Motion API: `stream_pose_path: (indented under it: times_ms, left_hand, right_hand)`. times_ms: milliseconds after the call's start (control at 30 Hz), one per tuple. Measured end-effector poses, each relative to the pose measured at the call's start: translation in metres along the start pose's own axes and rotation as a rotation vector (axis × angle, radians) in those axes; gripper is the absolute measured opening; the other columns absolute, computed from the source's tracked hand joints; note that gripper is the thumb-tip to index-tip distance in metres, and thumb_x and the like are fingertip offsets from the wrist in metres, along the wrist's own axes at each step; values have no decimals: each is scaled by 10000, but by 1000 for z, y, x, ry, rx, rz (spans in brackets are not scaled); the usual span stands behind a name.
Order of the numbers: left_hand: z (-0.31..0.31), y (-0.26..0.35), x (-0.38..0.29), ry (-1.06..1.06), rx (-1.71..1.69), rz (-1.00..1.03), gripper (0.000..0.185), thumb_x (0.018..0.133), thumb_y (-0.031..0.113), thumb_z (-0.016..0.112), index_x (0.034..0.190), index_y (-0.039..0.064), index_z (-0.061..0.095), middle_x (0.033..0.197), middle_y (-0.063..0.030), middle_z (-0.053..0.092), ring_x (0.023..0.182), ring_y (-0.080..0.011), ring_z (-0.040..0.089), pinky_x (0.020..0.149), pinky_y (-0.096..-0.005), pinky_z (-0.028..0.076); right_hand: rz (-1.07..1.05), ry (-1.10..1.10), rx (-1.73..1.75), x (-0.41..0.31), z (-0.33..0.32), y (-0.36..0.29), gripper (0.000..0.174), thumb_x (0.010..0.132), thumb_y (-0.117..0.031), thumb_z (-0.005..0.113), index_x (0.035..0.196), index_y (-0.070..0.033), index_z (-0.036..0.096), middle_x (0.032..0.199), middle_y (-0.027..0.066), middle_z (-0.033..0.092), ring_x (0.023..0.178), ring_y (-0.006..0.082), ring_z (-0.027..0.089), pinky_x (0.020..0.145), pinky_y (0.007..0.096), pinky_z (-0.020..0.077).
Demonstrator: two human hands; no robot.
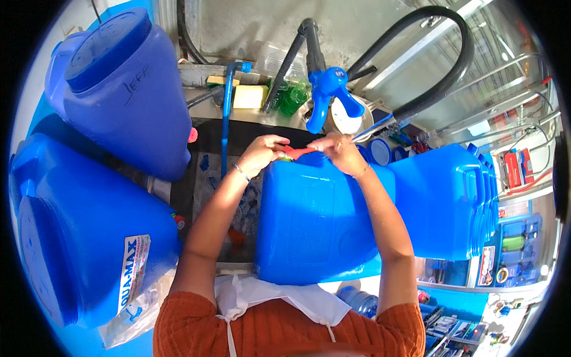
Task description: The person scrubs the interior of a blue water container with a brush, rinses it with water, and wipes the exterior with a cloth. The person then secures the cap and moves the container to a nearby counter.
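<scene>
A blue plastic water container (312, 218) lies before me, its far edge under both hands. My left hand (261, 154) pinches the left end of a small red piece (295, 152) at that edge. A yellow-green bit shows beneath those fingertips. My right hand (341, 151) has its fingers on the piece's right end, with the wrist above the container. What the red piece is made of, I cannot tell. Just beyond the right hand hangs a blue tap handle (330, 91) on a dark grey pipe.
Two large blue containers with lids stand left, an upper one (134, 89) and a lower labelled one (98, 232). More blue containers (432, 201) line the right. A blue pipe (226, 116) rises over the dark sink (183, 201). Behind are a yellow sponge (250, 97) and a black hose (464, 49).
</scene>
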State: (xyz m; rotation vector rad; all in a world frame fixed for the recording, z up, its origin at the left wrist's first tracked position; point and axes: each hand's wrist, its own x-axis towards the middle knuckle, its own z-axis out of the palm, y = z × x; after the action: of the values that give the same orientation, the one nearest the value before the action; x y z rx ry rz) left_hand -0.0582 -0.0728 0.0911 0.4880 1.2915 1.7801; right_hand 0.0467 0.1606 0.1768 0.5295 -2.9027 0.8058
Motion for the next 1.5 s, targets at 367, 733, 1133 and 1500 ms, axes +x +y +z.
stream_pose_path:
  times_ms: [367, 733, 1133, 1500]
  left_hand:
    - [1, -3, -5, 45, 80, 27, 389, 842, -52, 523, 1229, -42, 476, 1121, -166, 599, 1052, -231, 578, 908, -331, 459]
    - [-3, -9, 3, 20, -3, -7, 453, 834, -117, 527, 1277, -38, 477, 1057, -170, 641, 960, -186, 617, 822, -281, 500]
    - [10, -1, -4, 142, 26, 69, 452, 764, -166, 558, 1192, -27, 527, 1018, -157, 659, 907, -194, 629, 770, -286, 516]
    - [8, -10, -5, 170, -2, 133, 456, 743, -153, 576, 1180, -42, 509, 1036, -176, 660, 910, -200, 638, 778, -287, 510]
  right_hand:
    - [844, -197, -1173, -17, -18, 109, 226, 880, -306, 544, 952, -167, 707, 857, 100, 703, 787, 297, 679, 708, 495, 425]
    - [189, 226, -62, -6, -4, -12, 90, 744, -138, 741, 803, -72, 724, 757, 99, 687, 674, 259, 652, 629, 368, 482]
    - [241, 268, -341, -1, 10, -45, 89, 767, -202, 718, 789, -116, 719, 771, 51, 681, 761, 233, 643, 701, 375, 449]
    - [229, 235, -220, 9, 9, -30, 92, 792, -183, 697, 803, -92, 706, 798, 32, 686, 763, 221, 607, 718, 350, 408]
